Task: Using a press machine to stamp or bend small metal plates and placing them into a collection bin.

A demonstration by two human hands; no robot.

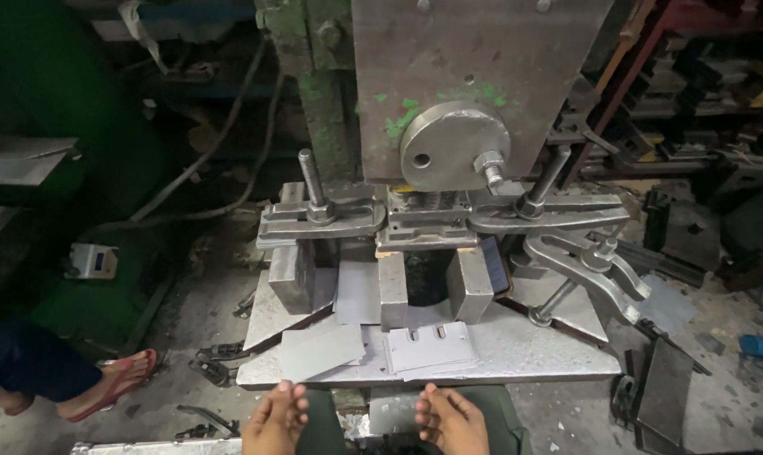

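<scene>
My left hand (pixel 277 414) sits at the bottom centre of the frame, fingers curled loosely and grasping nothing, fingertips just short of the front edge of the press table (pixel 516 350). My right hand (pixel 450 416) lies beside it, knuckles up, fingers bent and likewise empty. Both rest low, on my knees I think, wrists out of view below the frame.

Just above the left fingertips lies a plain grey sheet blank (pixel 321 350); just above the right ones, a small stack of slotted plates (pixel 425 345), both near the table's front edge. Behind them, mid-frame, is the die opening (pixel 426 282) between two steel blocks, under the ram (pixel 474 76).

The risk I judge greatest: fingers reaching into that opening beneath the ram. The sheet edges could also cut bare skin, and the overhanging blank could slide off. A sandalled foot (pixel 116 381) of another person shows lower left.
</scene>
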